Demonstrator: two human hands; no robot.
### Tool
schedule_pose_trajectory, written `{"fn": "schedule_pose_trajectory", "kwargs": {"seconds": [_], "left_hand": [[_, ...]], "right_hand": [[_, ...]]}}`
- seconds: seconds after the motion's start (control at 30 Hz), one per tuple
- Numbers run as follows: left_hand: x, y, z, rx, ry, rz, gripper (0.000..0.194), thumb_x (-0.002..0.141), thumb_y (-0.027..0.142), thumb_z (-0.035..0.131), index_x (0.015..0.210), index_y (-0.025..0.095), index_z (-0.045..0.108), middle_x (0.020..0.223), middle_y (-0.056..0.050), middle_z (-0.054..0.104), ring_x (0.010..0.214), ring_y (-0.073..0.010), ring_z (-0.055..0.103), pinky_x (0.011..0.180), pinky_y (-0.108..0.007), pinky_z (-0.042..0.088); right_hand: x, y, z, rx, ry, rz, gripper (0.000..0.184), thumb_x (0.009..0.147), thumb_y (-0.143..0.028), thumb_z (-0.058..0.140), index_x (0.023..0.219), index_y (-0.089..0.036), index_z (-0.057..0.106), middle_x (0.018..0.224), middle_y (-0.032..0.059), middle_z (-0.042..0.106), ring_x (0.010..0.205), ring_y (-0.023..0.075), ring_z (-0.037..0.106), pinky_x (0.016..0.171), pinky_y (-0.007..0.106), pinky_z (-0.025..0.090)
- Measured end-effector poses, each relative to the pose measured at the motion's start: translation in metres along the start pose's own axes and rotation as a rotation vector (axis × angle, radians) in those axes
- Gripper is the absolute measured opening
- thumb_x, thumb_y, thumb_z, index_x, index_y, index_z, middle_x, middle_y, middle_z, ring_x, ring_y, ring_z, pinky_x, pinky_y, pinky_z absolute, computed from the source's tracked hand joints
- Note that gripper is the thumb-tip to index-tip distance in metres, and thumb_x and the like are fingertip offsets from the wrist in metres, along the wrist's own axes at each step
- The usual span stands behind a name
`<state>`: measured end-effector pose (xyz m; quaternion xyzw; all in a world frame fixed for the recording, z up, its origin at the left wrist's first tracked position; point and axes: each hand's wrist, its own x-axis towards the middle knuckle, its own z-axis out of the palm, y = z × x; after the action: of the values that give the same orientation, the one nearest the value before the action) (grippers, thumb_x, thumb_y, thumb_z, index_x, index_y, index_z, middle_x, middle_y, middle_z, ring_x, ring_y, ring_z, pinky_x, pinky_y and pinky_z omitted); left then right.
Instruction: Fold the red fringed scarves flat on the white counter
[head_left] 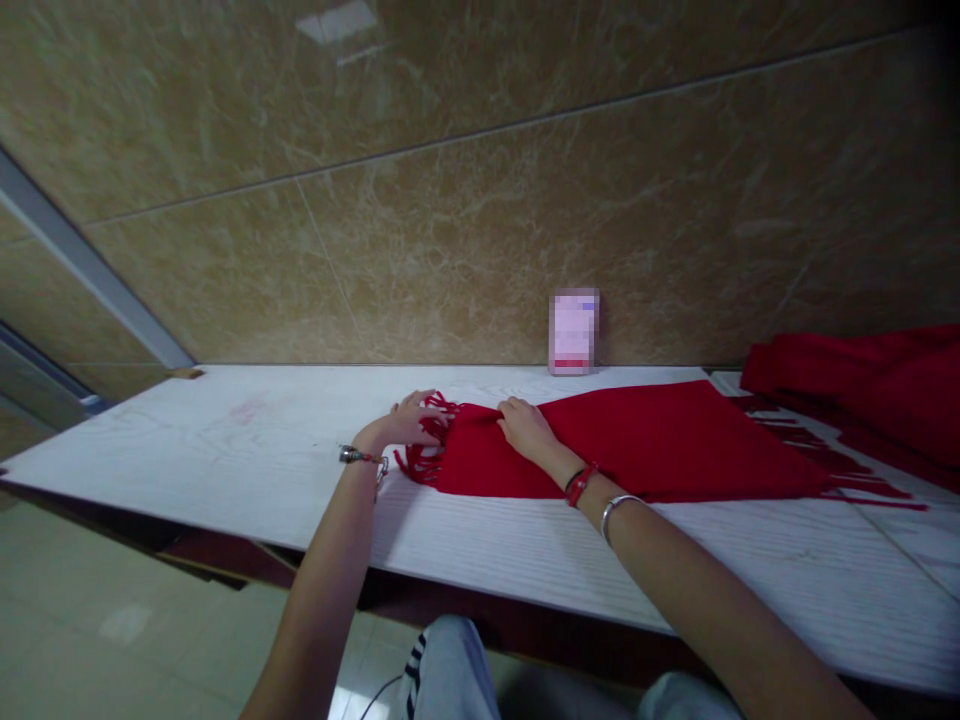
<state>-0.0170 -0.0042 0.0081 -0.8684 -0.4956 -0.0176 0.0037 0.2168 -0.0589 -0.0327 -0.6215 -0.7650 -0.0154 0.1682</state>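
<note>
A red fringed scarf [660,440] lies flat across a white wood-grain tabletop [247,450]. My left hand [409,422] rests at the scarf's tasselled left end, its fingers curled onto the fringe. My right hand [525,425] presses on the cloth just to the right of it, fingers bent and pinching the fabric edge. Both wrists wear bracelets.
A small pink box [574,332] stands against the marbled brown wall behind the scarf. More red cloth [870,385] is heaped at the table's far right. The table's front edge runs above my knees; tiled floor lies to the left.
</note>
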Motion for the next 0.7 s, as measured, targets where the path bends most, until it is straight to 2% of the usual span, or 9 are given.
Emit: {"fn": "schedule_pose_trajectory", "kwargs": {"seconds": [0.03,0.1,0.2,0.27,0.33,0.43,0.47,0.53,0.7], "left_hand": [[0.001,0.003,0.003,0.005,-0.037,0.012,0.026,0.067,0.027,0.064,0.093,0.031,0.066,0.137,0.000,0.037,0.128,-0.0274,0.026,0.100,-0.051,0.028],[0.001,0.003,0.006,0.045,-0.016,-0.124,0.020,0.071,0.022,0.059,0.089,0.029,0.066,0.138,-0.001,0.036,0.130,-0.0292,0.023,0.100,-0.059,0.021],[-0.007,-0.009,0.002,0.087,0.186,-0.471,0.021,0.075,0.013,0.052,0.087,0.022,0.066,0.135,-0.011,0.038,0.128,-0.0357,0.024,0.095,-0.068,0.018],[-0.017,-0.014,-0.002,0.048,0.316,-0.592,0.024,0.075,0.011,0.051,0.093,0.020,0.065,0.132,-0.015,0.040,0.126,-0.0375,0.027,0.093,-0.067,0.024],[-0.027,-0.010,-0.003,-0.029,0.366,-0.432,0.025,0.075,0.014,0.052,0.097,0.021,0.064,0.132,-0.013,0.039,0.126,-0.0334,0.029,0.096,-0.059,0.029],[-0.040,0.009,0.007,-0.121,0.250,0.073,0.018,0.074,0.020,0.057,0.091,0.022,0.064,0.133,-0.006,0.039,0.127,-0.0255,0.030,0.104,-0.045,0.027],[-0.044,0.015,0.011,-0.140,0.198,0.173,0.017,0.074,0.021,0.057,0.089,0.022,0.064,0.133,-0.006,0.041,0.127,-0.0242,0.031,0.105,-0.043,0.026],[-0.049,0.023,0.018,-0.170,0.127,0.235,0.016,0.074,0.018,0.055,0.088,0.020,0.063,0.128,-0.006,0.046,0.125,-0.0222,0.034,0.104,-0.040,0.028],[-0.051,0.023,0.017,-0.167,0.021,0.224,0.019,0.070,0.020,0.059,0.089,0.020,0.062,0.122,-0.007,0.050,0.126,-0.0227,0.031,0.103,-0.038,0.030]], "right_hand": [[0.000,0.000,0.000,-0.001,-0.003,0.000,0.020,0.087,-0.017,0.042,0.101,-0.013,0.056,0.106,0.0118,0.058,0.098,0.0209,0.052,0.085,0.031,0.039],[0.000,0.000,0.001,0.002,-0.007,0.000,0.021,0.087,-0.016,0.041,0.101,-0.013,0.056,0.106,0.0116,0.058,0.098,0.0207,0.052,0.086,0.030,0.039],[0.000,0.001,0.001,0.008,-0.009,-0.008,0.022,0.087,-0.015,0.041,0.102,-0.013,0.056,0.107,0.0113,0.058,0.099,0.0206,0.052,0.087,0.030,0.038],[0.001,0.001,0.002,0.010,-0.009,-0.017,0.022,0.086,-0.015,0.041,0.102,-0.013,0.056,0.107,0.0114,0.058,0.100,0.0208,0.051,0.087,0.030,0.038],[0.001,0.001,0.003,0.010,-0.005,-0.023,0.022,0.086,-0.015,0.041,0.102,-0.013,0.056,0.107,0.0117,0.058,0.100,0.0211,0.051,0.087,0.031,0.038],[0.002,0.002,0.003,0.008,-0.005,-0.025,0.023,0.087,-0.014,0.040,0.103,-0.012,0.056,0.108,0.0120,0.058,0.100,0.0212,0.051,0.087,0.031,0.038],[0.002,0.002,0.003,0.007,-0.010,-0.023,0.023,0.087,-0.014,0.039,0.103,-0.013,0.055,0.108,0.0122,0.058,0.100,0.0211,0.051,0.087,0.031,0.038],[0.002,0.002,0.003,0.007,-0.017,-0.016,0.023,0.087,-0.014,0.039,0.104,-0.013,0.055,0.109,0.0124,0.057,0.101,0.0209,0.051,0.088,0.032,0.038],[0.002,0.001,0.002,0.014,-0.014,-0.015,0.023,0.087,-0.015,0.039,0.103,-0.014,0.056,0.108,0.0121,0.057,0.100,0.0211,0.051,0.087,0.032,0.039]]}}
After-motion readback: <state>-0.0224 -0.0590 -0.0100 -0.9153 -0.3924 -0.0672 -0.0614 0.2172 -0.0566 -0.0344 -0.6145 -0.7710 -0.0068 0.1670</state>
